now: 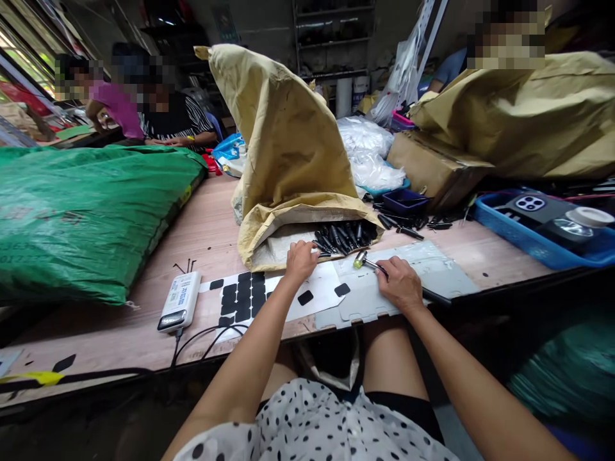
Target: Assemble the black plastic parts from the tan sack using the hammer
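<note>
My right hand point(400, 282) is closed around the handle of a small hammer point(359, 259) with a yellowish, translucent face. Its black handle runs out behind the hand, and the head is over a grey board point(444, 272). At the mouth of a tan sack point(293, 128), my left hand point(302, 261) has its fingers pinched at one end of a slim black part point(325, 254). A pile of black pen-like parts point(343, 235) spills from the sack beside those fingers. Below lies a white sheet point(317, 285) with rounded black pads point(243, 298) on and beside it.
A white power bank point(180, 302) with a black cable lies left of the sheet. A large green sack point(91, 221) fills the left side. To the right are a cardboard box point(432, 166) and a blue tray point(542, 240) holding a phone point(538, 208). Other people sit across the table.
</note>
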{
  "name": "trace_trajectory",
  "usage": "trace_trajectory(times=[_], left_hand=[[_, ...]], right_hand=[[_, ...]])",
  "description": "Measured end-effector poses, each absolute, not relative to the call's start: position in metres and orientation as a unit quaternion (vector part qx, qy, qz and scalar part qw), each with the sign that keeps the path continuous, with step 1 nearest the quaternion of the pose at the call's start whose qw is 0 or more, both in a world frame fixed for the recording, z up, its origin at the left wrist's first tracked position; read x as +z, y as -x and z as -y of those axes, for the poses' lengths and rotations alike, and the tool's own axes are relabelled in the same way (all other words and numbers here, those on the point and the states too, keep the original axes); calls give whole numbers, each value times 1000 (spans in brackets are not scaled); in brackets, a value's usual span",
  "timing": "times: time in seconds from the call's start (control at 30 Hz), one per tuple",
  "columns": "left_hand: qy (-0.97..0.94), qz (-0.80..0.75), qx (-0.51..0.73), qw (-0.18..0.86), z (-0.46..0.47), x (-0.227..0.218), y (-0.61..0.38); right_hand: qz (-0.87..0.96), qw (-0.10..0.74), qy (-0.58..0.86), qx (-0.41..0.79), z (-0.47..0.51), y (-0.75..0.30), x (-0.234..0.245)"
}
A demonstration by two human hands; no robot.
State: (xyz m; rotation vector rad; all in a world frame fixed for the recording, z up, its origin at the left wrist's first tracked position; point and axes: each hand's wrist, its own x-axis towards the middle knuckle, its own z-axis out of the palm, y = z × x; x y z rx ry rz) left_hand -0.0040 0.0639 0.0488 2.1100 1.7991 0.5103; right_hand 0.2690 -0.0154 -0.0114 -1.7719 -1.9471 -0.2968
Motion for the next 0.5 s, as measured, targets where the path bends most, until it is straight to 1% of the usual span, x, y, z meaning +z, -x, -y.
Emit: trace_trajectory(times=[0.07,0.13,0.33,0.4,0.5], left_hand=[[-750,-625,134,170,-77,40,7],[-766,-605,129,175,-79,36,9],[-773,-562,253,151,-41,48,19],[-780,-539,265,174,-21,48,25],[-778,-525,258,228,5,36,33]], right_hand=[[715,242,647,-105,15,-269,-11],[717,243,646,-103,15,-269,-10],[715,246,646,-104,14,-271,-12],[714,252,645,-101,15,-271,-13],[715,262,641,-97,15,-272,-14]])
